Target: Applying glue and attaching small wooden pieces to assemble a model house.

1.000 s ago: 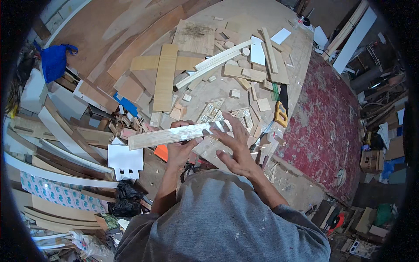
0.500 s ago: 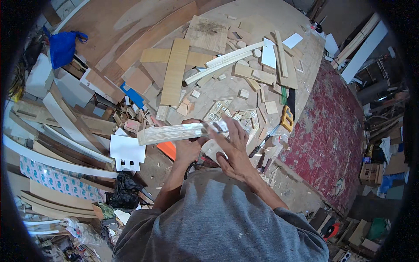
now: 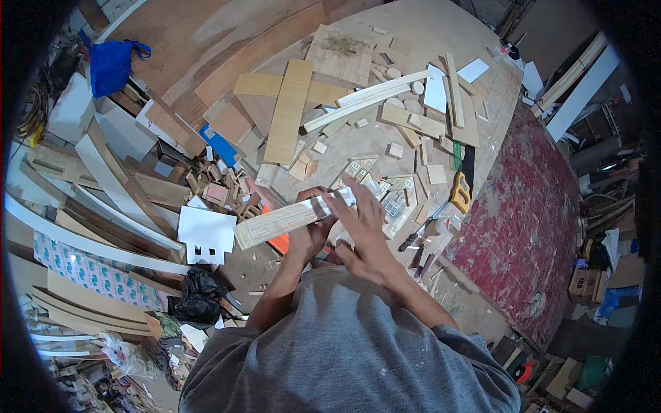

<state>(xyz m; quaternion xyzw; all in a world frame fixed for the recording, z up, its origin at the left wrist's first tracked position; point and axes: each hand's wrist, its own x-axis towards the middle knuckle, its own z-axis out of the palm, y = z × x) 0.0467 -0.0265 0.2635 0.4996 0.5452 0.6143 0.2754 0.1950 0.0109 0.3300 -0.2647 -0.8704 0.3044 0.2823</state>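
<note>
My left hand is wrapped round a thick, pale wooden bar from below, holding it up in front of my body. Toward its right end the bar's upper face carries a shiny white smear, whose substance I cannot make out. Over that smear lies my right hand, fingers stretched and spread, the fingertips on or just above the wood. Just beyond the hands, small wooden pieces with square window-like patterns rest on the worktable. The bar hides part of my left fingers.
A handsaw with a yellow handle lies at the right of the table. Long wooden strips, a tan crossed board and several offcuts cover the far side. White cut-out board and scrap piles stand left; a red worn panel is right.
The bar has tilted, its left end lower and nearer me. My right hand has shifted slightly along the white smear. The whole view has moved a little.
</note>
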